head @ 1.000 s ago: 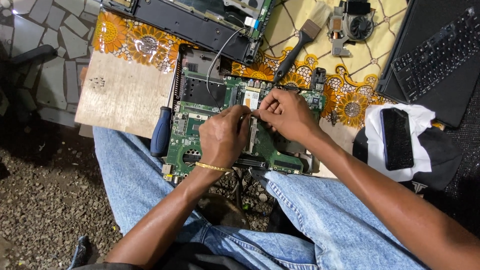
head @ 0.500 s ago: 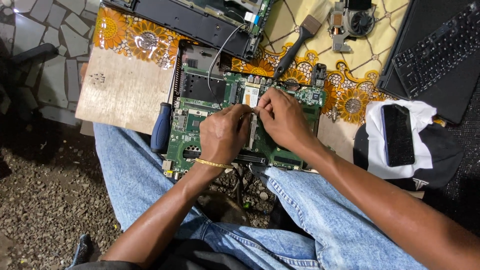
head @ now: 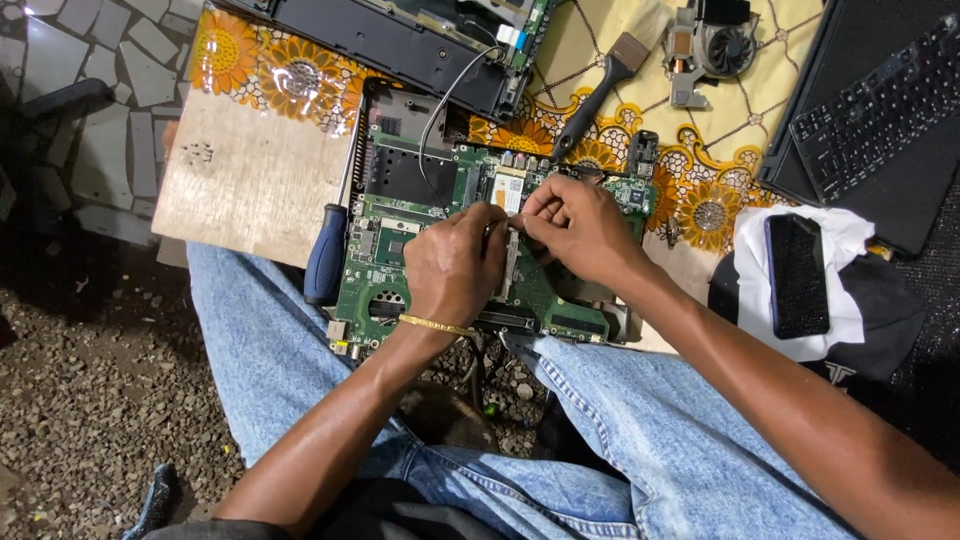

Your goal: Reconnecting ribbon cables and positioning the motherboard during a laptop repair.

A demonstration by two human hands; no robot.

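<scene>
Both hands met over the green laptop circuit board [head: 420,250] lying across the denim-clad knees: the left hand [head: 455,265] and right hand [head: 580,228] pinched shut on what seemed a small silvery part [head: 512,226]. Seating or freeing it looked the step, calling for steady fingertip work. Left of the grip lay a blue-handled screwdriver [head: 326,255]; beyond it, the open black laptop shell [head: 400,45] holding boards and cables.

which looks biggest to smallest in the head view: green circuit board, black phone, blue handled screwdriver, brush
1. green circuit board, by far the largest
2. brush and blue handled screwdriver: similar length, too close to rank
3. black phone, shortest though broader
</scene>
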